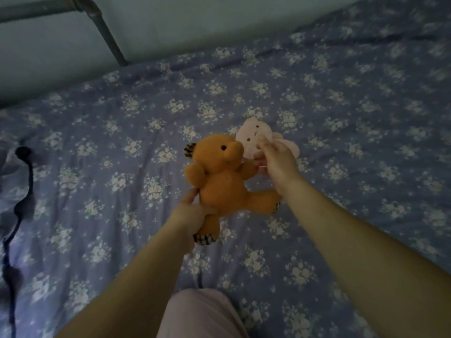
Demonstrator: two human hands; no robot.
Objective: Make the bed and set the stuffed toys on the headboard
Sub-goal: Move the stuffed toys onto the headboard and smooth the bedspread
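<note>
While the left hand is gripping the orange bear mid-bed and the right hand is pinching the pink plush, we are judging both need carrying to the headboard rail.

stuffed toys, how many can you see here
2. An orange teddy bear is held up over the floral bedspread, its leg gripped by the left hand. A pale pink plush sits just behind it, pinched by the right hand. Others may be out of view.

Dim, bluish light; soft focus throughout; wide-angle bending at edges.
</note>
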